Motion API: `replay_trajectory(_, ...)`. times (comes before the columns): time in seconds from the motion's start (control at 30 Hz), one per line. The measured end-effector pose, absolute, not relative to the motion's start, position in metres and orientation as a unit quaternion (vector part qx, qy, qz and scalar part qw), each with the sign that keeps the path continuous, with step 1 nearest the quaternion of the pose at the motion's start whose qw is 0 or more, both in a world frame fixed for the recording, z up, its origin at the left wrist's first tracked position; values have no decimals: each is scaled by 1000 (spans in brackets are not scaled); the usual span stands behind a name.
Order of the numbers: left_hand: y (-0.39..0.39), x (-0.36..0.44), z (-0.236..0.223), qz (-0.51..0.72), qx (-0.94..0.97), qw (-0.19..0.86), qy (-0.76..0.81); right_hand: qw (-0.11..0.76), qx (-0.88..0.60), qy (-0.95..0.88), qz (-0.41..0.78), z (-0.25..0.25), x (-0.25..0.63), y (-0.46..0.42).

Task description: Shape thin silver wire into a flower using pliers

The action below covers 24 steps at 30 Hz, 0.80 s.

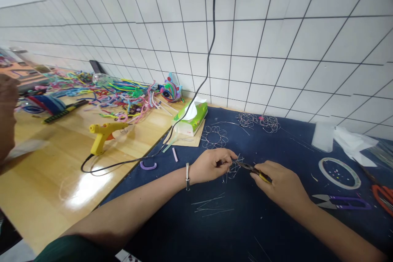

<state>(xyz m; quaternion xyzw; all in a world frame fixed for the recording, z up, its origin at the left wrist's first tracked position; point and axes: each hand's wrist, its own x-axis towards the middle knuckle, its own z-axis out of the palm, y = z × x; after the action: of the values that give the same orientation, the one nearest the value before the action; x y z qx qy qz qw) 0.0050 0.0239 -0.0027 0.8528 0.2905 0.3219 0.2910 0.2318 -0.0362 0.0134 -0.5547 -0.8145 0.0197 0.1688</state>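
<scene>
My left hand [216, 164] is closed, with thumb and fingers pinching a looped wire piece [233, 170] over the dark blue cloth. In my right hand [278, 180] are pliers [256, 170] with yellow and black handles, their jaws pointing left. The tips of the pliers meet the wire beside my left fingertips; whether they clamp it is too small to tell. Below the hands lie several straight cut wires [211, 204]. Just beyond my left hand rests a flower-shaped wire ring [214, 136].
A tissue pack [195, 120] stands behind my left hand. Purple snips [344, 202], a ring-shaped dish [325, 174] of beads and orange-handled scissors [382, 196] lie to the right. A yellow glue gun [106, 133] with a black cord occupies the wooden table. Another person's hand [7, 114] shows at far left.
</scene>
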Motion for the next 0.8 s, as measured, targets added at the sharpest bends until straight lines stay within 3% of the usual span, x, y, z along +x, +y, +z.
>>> replay_trajectory(0.5, 22, 5, -2, 307, 846, 283, 332, 152, -532, -829, -87, 12, 231, -40)
replay_trajectory(0.8, 21, 6, 1, 295, 820, 352, 340, 142, -527, -831, -107, 14, 229, -43)
